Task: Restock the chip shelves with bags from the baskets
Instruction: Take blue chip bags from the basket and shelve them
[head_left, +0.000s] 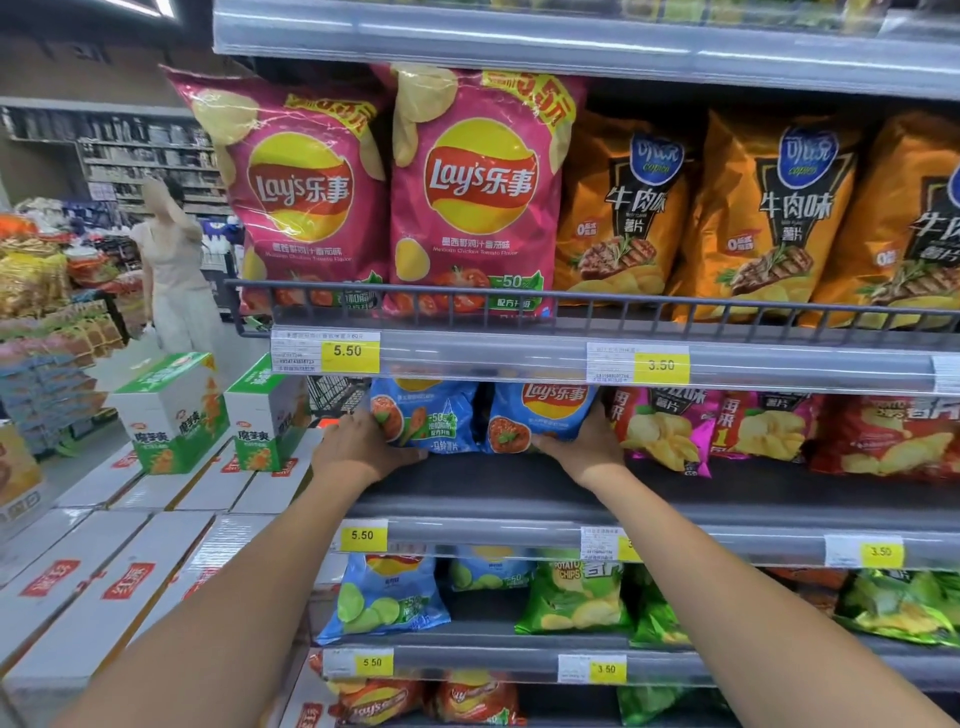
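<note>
- Left hand (358, 441) laid flat, fingers straight, pressing the left blue bag's (428, 415) lower corner.
- Right hand (584, 441) open too, cradling the right blue bag (540, 415).
- Both glossy Lay's bags stand upright, side by side, on the dark middle shelf (519, 480).

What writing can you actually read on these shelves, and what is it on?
"Lay's 乐事": pink bag
"牛肉味": orange bag
"5.50": left price tag
"3.50": right price tag
"POTATO CHIPS": green bag
"魔芋爽": green-white box
Small print on tags: too blurred.
</note>
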